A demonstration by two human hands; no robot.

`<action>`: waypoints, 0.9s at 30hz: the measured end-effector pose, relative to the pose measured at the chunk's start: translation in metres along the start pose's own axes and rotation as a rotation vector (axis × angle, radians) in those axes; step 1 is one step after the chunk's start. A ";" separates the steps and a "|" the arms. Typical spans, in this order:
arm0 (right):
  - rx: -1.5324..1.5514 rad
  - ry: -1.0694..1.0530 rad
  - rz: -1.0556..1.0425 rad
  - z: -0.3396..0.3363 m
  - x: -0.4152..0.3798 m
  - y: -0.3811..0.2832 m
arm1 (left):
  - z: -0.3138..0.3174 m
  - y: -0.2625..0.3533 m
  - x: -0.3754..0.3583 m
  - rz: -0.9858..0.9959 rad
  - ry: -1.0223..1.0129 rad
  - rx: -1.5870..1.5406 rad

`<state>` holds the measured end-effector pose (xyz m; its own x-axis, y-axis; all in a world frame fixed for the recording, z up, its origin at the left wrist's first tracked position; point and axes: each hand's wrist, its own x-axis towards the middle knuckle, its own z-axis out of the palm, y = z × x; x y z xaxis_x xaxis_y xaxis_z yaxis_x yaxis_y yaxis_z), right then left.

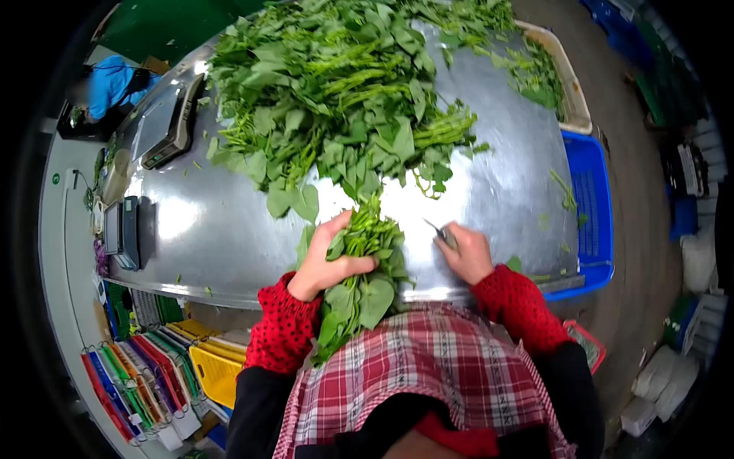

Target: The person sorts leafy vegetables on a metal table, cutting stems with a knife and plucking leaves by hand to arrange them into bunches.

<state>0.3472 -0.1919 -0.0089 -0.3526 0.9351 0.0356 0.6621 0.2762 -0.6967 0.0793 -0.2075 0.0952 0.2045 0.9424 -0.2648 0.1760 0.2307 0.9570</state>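
My left hand [334, 257] is wrapped round a bunch of leafy greens [373, 294] at the near edge of the metal table [489, 199]. Cut stem ends point away from me, and the leaves hang towards my apron. To the right, my right hand [466, 252] is closed on the handle of a small knife [436, 229], its dark blade pointing up and left. The knife is apart from the bunch. A large heap of the same greens [321, 92] lies just beyond my hands.
Two weighing scales [170, 130] stand on the left side. Along the right edge are a blue crate [592, 206] and a pale crate [577, 99] with greens. A yellow basket [214, 375] and several colourful folders [138, 382] sit lower left. A person in blue [111, 84] is at far left.
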 end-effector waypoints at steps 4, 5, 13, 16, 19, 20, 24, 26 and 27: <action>0.176 0.203 -0.014 -0.007 0.033 -0.050 | 0.010 0.012 0.004 0.092 -0.005 0.035; 0.186 0.182 0.006 -0.004 0.034 -0.050 | 0.007 0.013 0.002 0.114 -0.009 0.090; 0.036 0.160 0.123 -0.019 0.033 -0.020 | 0.001 0.007 0.010 0.074 0.120 0.084; 0.165 0.284 0.019 -0.020 0.034 -0.030 | 0.000 0.008 0.014 0.027 0.052 0.017; 0.106 0.086 -0.057 0.004 0.040 -0.046 | 0.019 0.009 0.020 0.222 -0.038 0.119; -0.102 -0.155 0.063 0.025 0.031 -0.014 | 0.015 0.018 0.014 0.236 -0.015 0.186; -0.225 -0.262 0.203 0.004 -0.001 0.041 | -0.034 0.023 -0.014 0.023 0.208 0.016; -0.168 -0.107 0.090 0.007 0.016 0.050 | -0.076 0.009 -0.020 -0.104 0.195 0.337; -0.165 -0.043 -0.008 0.011 0.037 0.050 | -0.076 0.005 -0.017 -0.094 0.191 0.350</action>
<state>0.3601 -0.1461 -0.0500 -0.3837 0.9234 0.0074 0.7576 0.3194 -0.5693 0.0036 -0.2039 0.1140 -0.0046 0.9567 -0.2911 0.5093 0.2527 0.8226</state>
